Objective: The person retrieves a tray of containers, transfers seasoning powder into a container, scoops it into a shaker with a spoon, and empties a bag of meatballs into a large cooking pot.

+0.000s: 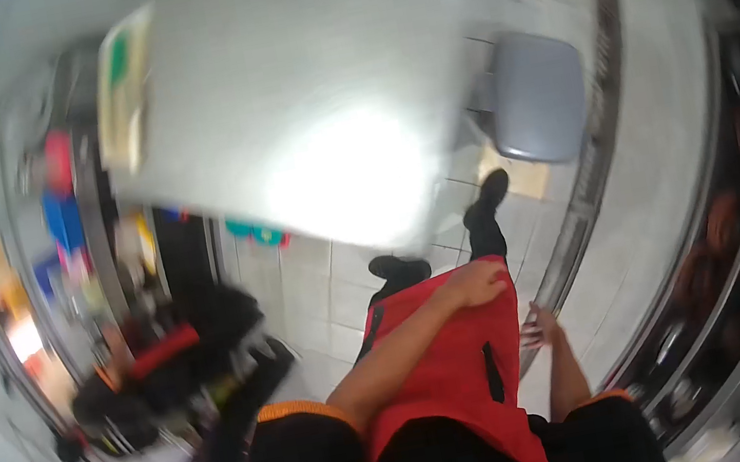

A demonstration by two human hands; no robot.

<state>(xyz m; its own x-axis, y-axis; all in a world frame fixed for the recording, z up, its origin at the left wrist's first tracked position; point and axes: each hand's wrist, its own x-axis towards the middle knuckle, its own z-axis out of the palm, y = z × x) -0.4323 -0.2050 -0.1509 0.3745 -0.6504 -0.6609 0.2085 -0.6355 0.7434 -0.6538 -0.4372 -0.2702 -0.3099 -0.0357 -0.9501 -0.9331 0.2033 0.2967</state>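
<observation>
My left arm reaches across the front of the red apron (423, 360) that I wear. My left hand (478, 283) is closed at the apron's upper right part, its fingers curled against the cloth. My right hand (539, 327) hangs just off the apron's right edge. Its fingers are somewhat blurred but look apart, and nothing shows in them. A black strip (493, 373) marks the apron between the two arms. Past the apron's far edge, my dark shoes (494, 186) stand on the tiled floor.
A large pale metal table (284, 78) stands ahead, reflecting a bright light. Right of it is a grey stool (540, 97). A cream box with a green patch (127, 91) lies on the table's left edge. Dark bags and cluttered items (174, 355) fill the left; a long counter (737, 235) runs along the right.
</observation>
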